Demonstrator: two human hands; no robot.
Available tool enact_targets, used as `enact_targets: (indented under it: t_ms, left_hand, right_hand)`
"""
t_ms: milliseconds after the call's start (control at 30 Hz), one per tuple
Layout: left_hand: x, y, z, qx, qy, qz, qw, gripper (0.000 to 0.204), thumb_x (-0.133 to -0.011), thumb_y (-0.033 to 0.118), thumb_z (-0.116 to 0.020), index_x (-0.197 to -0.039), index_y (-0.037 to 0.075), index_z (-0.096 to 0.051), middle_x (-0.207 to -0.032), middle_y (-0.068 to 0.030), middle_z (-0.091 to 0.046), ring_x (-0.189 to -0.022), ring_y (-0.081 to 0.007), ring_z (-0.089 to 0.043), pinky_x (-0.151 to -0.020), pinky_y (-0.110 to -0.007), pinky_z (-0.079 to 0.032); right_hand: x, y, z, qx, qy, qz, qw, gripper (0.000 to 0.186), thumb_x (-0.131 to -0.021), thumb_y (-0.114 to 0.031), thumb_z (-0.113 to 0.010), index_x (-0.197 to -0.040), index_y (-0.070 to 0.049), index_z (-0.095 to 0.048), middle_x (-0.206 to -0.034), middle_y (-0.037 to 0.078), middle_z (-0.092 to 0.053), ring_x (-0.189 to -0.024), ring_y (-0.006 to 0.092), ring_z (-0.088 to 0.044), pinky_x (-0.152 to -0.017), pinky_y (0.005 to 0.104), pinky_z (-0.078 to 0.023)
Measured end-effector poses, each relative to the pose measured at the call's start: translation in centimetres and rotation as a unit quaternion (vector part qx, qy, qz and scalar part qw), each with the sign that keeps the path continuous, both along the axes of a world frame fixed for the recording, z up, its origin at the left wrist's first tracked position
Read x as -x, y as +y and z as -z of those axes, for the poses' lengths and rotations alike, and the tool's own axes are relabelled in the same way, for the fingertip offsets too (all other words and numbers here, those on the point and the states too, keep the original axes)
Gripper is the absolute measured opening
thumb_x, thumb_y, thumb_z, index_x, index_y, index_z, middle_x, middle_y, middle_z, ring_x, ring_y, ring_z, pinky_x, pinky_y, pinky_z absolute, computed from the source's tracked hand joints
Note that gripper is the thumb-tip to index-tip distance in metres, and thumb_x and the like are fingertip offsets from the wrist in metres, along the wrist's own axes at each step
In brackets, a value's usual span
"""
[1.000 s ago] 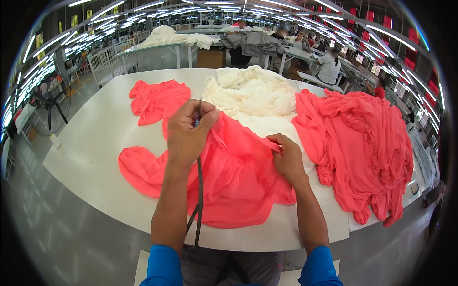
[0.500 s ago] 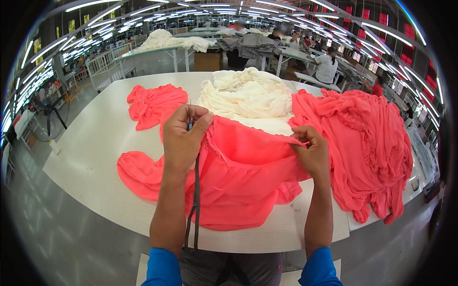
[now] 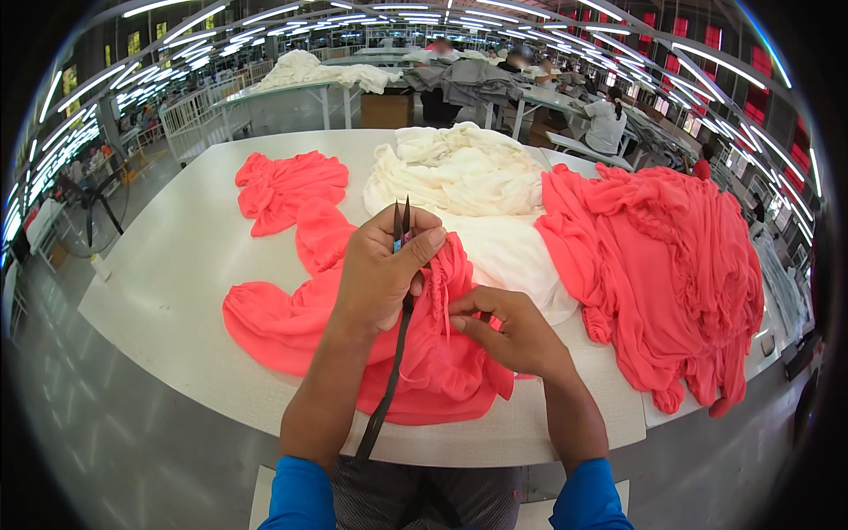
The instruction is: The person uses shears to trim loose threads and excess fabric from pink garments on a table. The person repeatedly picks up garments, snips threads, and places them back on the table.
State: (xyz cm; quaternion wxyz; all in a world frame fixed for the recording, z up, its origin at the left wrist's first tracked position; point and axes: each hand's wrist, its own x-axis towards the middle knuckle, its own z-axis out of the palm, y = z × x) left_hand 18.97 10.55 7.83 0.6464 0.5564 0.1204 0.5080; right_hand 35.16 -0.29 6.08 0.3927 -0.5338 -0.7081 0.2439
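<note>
My left hand (image 3: 393,269) is closed around dark pointed snips (image 3: 403,214) with a long black strap (image 3: 387,382), and also grips the gathered edge of a coral garment (image 3: 283,329). The snips' blades point up from between my fingers. Just right and below, my right hand (image 3: 512,331) pinches the thin pink cord (image 3: 444,300) hanging at the gathers. The garment spreads over a white table (image 3: 159,300). Beyond it lie a smaller coral bundle (image 3: 287,181) and a cream fabric heap (image 3: 455,163), with a big coral pile (image 3: 658,274) at the right.
A small white bottle (image 3: 101,267) stands at the table's left edge. A black fan (image 3: 88,208) is at far left. Behind, other tables carry white fabric (image 3: 309,72) and grey fabric (image 3: 464,84); a seated person in white (image 3: 605,128) and other workers are at the back right.
Both hands have moved: my left down and rightward with the snips' blades now clearly showing, my right leftward and down toward it. The garment's stretched edge is now bunched together at my left hand.
</note>
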Motion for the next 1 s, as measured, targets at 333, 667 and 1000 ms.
enact_targets:
  t_ms: [333, 667, 1000]
  left_hand:
    - [0.2, -0.2, 0.0, 0.018, -0.010, 0.024, 1.000, 0.014, -0.087, 0.009, -0.069, -0.096, 0.001, -0.061, -0.071, 0.0011, -0.057, -0.048, -0.0013, -0.047, -0.041, -0.015, -0.038]
    - [0.5, 0.2, -0.3, -0.087, 0.059, -0.042, 0.994, 0.011, -0.087, 0.008, -0.068, -0.092, 0.001, -0.061, -0.072, 0.0033, -0.055, -0.058, -0.0008, -0.045, -0.048, -0.016, -0.035]
    - [0.2, -0.2, -0.3, -0.121, 0.115, -0.006, 0.986, 0.009, -0.086, 0.005, -0.067, -0.091, -0.002, -0.062, -0.077, 0.0010, -0.059, -0.067, -0.0025, -0.049, -0.059, -0.019, -0.041]
  right_hand:
    - [1.8, 0.9, 2.0, 0.034, 0.179, -0.026, 0.983, 0.019, -0.085, -0.014, -0.072, -0.092, -0.001, -0.059, -0.087, 0.003, -0.062, -0.081, 0.0091, -0.059, -0.074, 0.0255, -0.049]
    - [1.5, 0.4, 1.6, 0.007, 0.218, -0.019, 0.976, 0.012, -0.087, -0.001, -0.061, -0.097, -0.002, -0.055, -0.083, -0.002, -0.056, -0.068, 0.0016, -0.050, -0.061, 0.0185, -0.042]
    - [1.6, 1.0, 2.2, -0.013, 0.140, 0.020, 0.990, 0.014, -0.085, -0.005, -0.066, -0.095, -0.003, -0.058, -0.072, -0.006, -0.047, -0.059, 0.0012, -0.040, -0.053, 0.0197, -0.034]
